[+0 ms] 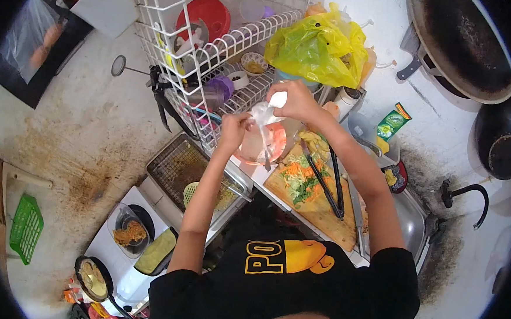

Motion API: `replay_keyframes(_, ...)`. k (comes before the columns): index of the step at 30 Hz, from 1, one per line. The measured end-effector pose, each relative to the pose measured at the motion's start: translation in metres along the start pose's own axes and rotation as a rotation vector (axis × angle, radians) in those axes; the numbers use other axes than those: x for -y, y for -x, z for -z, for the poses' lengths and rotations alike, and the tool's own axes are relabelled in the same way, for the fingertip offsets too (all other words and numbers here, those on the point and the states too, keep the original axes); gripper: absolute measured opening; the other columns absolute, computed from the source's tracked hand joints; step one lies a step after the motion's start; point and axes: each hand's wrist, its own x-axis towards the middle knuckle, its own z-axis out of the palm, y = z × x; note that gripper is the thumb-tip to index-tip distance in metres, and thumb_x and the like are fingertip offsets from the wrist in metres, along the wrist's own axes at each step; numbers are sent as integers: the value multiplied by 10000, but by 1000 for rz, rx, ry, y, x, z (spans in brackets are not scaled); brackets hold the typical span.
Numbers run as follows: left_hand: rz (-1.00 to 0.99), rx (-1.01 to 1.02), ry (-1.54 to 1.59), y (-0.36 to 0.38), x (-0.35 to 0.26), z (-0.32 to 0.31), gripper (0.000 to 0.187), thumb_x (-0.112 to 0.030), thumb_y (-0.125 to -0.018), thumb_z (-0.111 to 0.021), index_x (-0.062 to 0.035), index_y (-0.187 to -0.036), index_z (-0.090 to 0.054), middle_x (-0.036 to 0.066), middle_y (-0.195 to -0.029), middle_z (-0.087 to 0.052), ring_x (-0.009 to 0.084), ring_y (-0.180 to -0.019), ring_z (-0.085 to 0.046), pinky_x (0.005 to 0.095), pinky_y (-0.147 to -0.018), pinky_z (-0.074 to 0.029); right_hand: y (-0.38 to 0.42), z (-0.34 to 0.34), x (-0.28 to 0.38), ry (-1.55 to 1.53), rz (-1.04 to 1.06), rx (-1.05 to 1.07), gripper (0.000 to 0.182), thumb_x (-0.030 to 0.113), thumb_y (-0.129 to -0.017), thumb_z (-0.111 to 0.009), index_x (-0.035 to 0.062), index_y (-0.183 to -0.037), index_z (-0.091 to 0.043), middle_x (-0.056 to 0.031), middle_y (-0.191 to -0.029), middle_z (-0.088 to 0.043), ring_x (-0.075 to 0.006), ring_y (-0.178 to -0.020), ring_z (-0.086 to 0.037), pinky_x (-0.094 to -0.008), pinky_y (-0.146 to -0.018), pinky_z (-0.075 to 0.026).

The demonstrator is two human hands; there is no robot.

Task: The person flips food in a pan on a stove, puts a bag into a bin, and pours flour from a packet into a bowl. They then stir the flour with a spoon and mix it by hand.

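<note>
Both hands are over an orange-rimmed bowl (278,138) at the middle of the view. My left hand (234,132) pinches the edge of a clear plastic bag (261,114). Fingers of my right hand (294,101) are closed round a small white object (278,99) at the bag's other side. The bag hangs above the bowl, and a spoon (267,160) leans inside it. Right of the bowl lies a wooden cutting board (322,221) with shredded vegetables (302,179), black tongs (324,187) and a knife (358,221).
A white wire rack (199,68) stands behind my left hand. Behind my right hand sits a yellow plastic bag (321,49). The sink (407,218) is at the right. A metal tray (179,169) and a white stove (124,257) with a small pan (93,278) are at the left.
</note>
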Motion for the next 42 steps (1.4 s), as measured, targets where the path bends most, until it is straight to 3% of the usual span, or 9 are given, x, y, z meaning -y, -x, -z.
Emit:
replay_keyframes(7,292,-133,108,11,-21,0,170,55,-839,-519,61,-907,-676,116,-614,-611,173,-495,-606,318,-493,-465,-8,5,1,10,58,-43,274,136,-534,-727,109,-807,-723,-127,-742,-681,-299,-711,-653,-363,-698,-525)
replay_keyframes(12,236,61,-35,21,-21,-4,152,3,-880,-542,48,-911,-684,105,-597,-615,156,-469,-587,306,-477,-452,-10,-2,4,-13,79,-43,276,127,-527,-727,106,-803,-724,-128,-727,-675,-296,-704,-653,-359,-693,-527)
replay_keyframes(16,301,-215,4,19,-14,1,155,33,-830,-556,33,-906,-690,113,-597,-617,178,-480,-606,322,-478,-463,-18,-5,1,20,114,-52,264,128,-527,-729,110,-790,-720,-129,-720,-673,-299,-700,-652,-365,-689,-527)
replay_keyframes(19,69,-11,-255,18,-1,7,157,28,-849,-531,40,-893,-681,99,-587,-613,176,-479,-605,332,-470,-470,-18,-11,-1,-3,138,-26,263,130,-525,-731,114,-788,-719,-134,-715,-671,-306,-695,-650,-370,-685,-526)
replay_keyframes(27,271,-95,-67,19,10,5,102,-36,-867,-605,41,-859,-672,93,-556,-587,166,-452,-586,321,-440,-448,-24,-22,-8,51,133,-1,274,143,-522,-737,113,-794,-716,-136,-703,-666,-316,-680,-648,-381,-682,-524)
replay_keyframes(29,405,173,39,20,9,4,176,-125,-820,-651,3,-931,-700,142,-696,-673,264,-641,-668,380,-613,-505,-24,-21,-4,64,160,-3,278,148,-522,-740,111,-797,-716,-135,-696,-663,-315,-684,-650,-383,-678,-523)
replay_keyframes(32,252,80,-161,16,-11,10,323,-194,-785,-739,1,-1033,-670,146,-854,-702,242,-794,-690,348,-710,-515,-27,-22,-6,51,175,8,279,150,-523,-740,111,-798,-717,-135,-697,-663,-314,-691,-656,-379,-675,-525)
replay_keyframes(36,91,11,245,-3,-12,8,450,-257,-744,-810,19,-1064,-656,104,-940,-696,162,-862,-652,329,-778,-500,-29,-19,1,55,156,55,283,147,-523,-739,104,-802,-721,-134,-704,-667,-306,-698,-663,-372,-680,-527)
replay_keyframes(42,349,188,453,-37,-12,-8,465,-203,-677,-849,0,-1044,-649,65,-965,-678,127,-865,-629,298,-771,-503,-37,-27,-1,-34,164,79,280,137,-513,-724,86,-789,-728,-139,-717,-679,-296,-685,-669,-365,-676,-534)
